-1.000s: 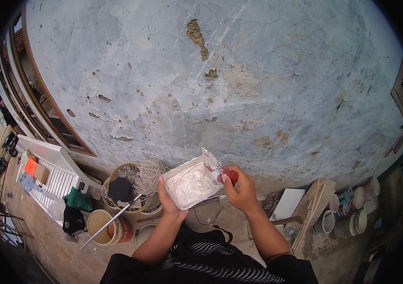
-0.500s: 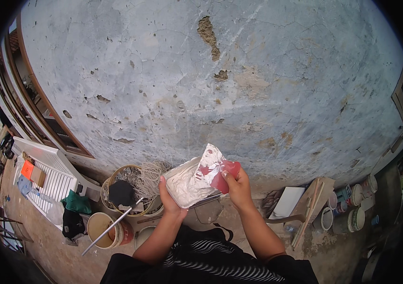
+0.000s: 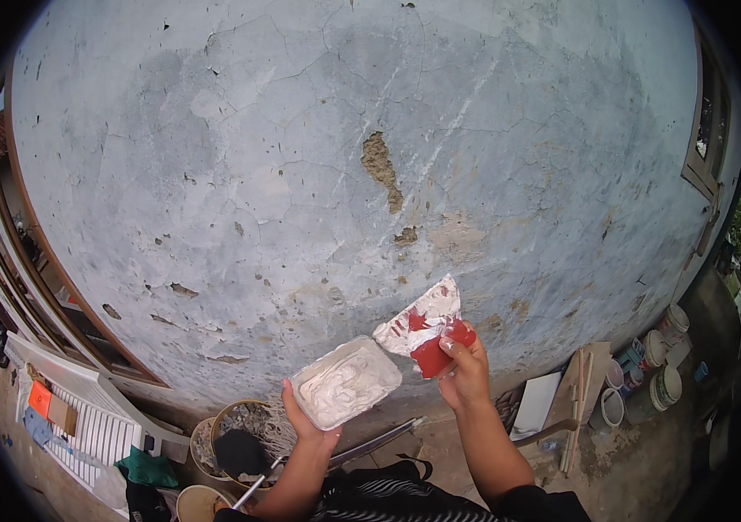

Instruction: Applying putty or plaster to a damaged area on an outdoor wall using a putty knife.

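In my left hand (image 3: 308, 428) rests a shallow rectangular tub of white putty (image 3: 349, 383), gripped by its left and near edge and tilted so its contents show. My right hand (image 3: 464, 372) pinches a red putty scraper (image 3: 431, 352), thumb on its face. White putty coats the scraper's broad far end, and its left corner hangs close above the tub's right rim. Beyond both hands stands a cracked, blue-grey wall (image 3: 257, 217). A patch of missing plaster (image 3: 381, 170) bares rough brown material near the wall's middle, with a smaller chip (image 3: 405, 235) below it.
At lower left, a white slatted piece (image 3: 96, 435) carries an orange box (image 3: 39, 398). Beside it stand a bucket of debris (image 3: 231, 422) and a pole (image 3: 257, 487). Boards (image 3: 579, 400) lean at the right, near several paint buckets (image 3: 649, 348). A window frame (image 3: 66, 296) edges the wall.
My right hand has lifted the scraper up and right, away from the putty tub. The tub now shows its open top. My view has tilted up toward the wall.
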Demonstrator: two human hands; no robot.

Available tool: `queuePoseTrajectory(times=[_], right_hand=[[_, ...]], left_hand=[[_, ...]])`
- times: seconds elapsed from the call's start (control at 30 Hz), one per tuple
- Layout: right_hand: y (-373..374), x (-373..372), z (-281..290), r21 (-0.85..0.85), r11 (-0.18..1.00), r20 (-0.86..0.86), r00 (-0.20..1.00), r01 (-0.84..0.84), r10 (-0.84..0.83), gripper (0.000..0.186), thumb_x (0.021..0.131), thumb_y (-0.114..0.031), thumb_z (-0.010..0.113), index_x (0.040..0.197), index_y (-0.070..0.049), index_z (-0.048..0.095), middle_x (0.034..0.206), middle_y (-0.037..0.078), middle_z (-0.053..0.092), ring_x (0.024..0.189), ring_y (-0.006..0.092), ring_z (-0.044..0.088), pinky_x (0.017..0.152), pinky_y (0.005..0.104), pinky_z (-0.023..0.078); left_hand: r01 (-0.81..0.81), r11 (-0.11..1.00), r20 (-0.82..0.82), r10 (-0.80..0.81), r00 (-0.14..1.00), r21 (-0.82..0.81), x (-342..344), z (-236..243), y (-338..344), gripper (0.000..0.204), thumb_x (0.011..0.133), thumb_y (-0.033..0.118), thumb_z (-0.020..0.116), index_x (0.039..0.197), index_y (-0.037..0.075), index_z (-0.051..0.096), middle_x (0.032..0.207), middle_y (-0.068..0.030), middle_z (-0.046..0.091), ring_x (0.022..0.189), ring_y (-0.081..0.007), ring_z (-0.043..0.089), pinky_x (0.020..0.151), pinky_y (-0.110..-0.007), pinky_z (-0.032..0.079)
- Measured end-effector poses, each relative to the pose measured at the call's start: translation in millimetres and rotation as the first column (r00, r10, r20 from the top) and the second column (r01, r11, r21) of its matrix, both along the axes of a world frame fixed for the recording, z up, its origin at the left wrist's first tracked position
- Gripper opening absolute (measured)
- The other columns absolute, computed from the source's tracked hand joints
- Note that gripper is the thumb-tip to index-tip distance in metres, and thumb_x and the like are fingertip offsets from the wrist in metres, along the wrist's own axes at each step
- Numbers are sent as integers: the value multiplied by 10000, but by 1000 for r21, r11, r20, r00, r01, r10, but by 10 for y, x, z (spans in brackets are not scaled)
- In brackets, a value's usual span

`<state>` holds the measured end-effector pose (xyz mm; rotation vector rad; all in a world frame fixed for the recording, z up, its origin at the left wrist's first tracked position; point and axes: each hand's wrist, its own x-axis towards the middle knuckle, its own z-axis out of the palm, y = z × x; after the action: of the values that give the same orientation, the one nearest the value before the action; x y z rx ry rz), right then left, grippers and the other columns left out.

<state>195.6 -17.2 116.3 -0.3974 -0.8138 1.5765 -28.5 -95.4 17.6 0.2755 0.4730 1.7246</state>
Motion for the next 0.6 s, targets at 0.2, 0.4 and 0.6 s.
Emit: queuePoseTrajectory(times=[0.2, 0.4, 0.6], right_hand=[[198, -174, 596, 343, 874, 15, 929, 344, -371, 208, 1015, -31, 636, 1190, -33, 523, 1081, 96, 686, 952, 162, 691, 864, 333, 590], [583, -413, 968, 817, 354, 64, 539, 455, -840, 257, 1000, 78, 598, 1247, 55, 665, 1134, 143, 747, 1045, 187, 714, 941, 310, 553], [901, -741, 1328, 962, -265, -271, 146, 59, -952, 425, 867, 46, 695, 1280, -50, 725, 1306, 136, 730, 1261, 341, 674, 1084, 464, 514]], left_hand=[[72, 997, -30, -71, 997, 11, -406, -85, 235, 1024, 906, 849, 318, 1602, 100, 371, 1581, -236, 462, 1363, -540, 511, 911, -797, 476], [120, 993, -32, -120, 992, 3, -640, -58, 299, 1021, 907, 847, 307, 1609, 107, 361, 1595, -230, 447, 1375, -539, 500, 935, -804, 462], [110, 994, 72, -108, 992, -20, -873, -54, 246, 1026, 903, 851, 296, 1605, 106, 365, 1559, -233, 489, 1325, -536, 552, 831, -792, 531]])
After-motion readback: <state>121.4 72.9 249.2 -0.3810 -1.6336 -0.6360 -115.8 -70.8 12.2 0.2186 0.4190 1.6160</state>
